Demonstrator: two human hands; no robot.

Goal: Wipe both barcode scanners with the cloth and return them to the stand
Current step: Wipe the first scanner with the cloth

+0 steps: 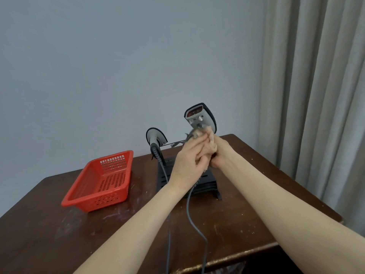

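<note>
Grey and black, one scanner (199,117) is held up in the air over the black stand (207,182), with its red window facing near. The right hand (221,153) has its grip tight round the scanner's handle. The left hand (187,157) has its grip on a grey cloth (192,136) and presses it on the scanner just under the head. The second scanner (156,136) sits on the left side of the stand. Grey cables (188,210) run near across the brown tabletop (49,234). A red basket (102,180) lies to the left.
</note>
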